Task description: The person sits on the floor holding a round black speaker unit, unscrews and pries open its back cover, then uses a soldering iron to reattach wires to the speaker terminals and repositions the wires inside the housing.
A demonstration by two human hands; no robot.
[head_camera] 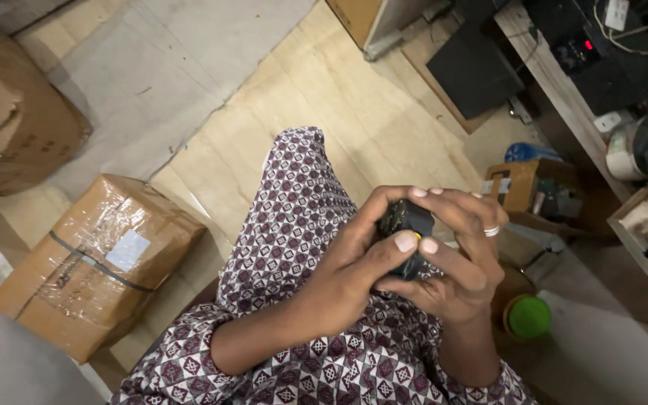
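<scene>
Both hands are up close together, and they hold a small black part (406,225) between them. The left hand (354,277) wraps its fingers around the near side of the part, and its thumb (399,241) presses on the front, right next to a tiny yellow spot (417,235). The right hand (459,262) cups the part from the far side — its fingers (451,201) curl over the top and its thumb tip touches the left thumb tip. So both hands are closed tight on the part, and most of it is hidden inside the fingers. A silver ring (492,231) sits on one finger of the right hand. Under the hands is the person's lap, in cloth with a purple and white pattern (301,202). Just beyond the right fingers stands a small open cardboard box (523,184) with little things in it. Below the right hand, near the wrist, is a round green lid (528,316) on the floor. Far off to the left of the left fingers lies a big taped brown box (91,262) — well apart from the hands. Another brown box (16,127) sits past it, by the edge.
</scene>
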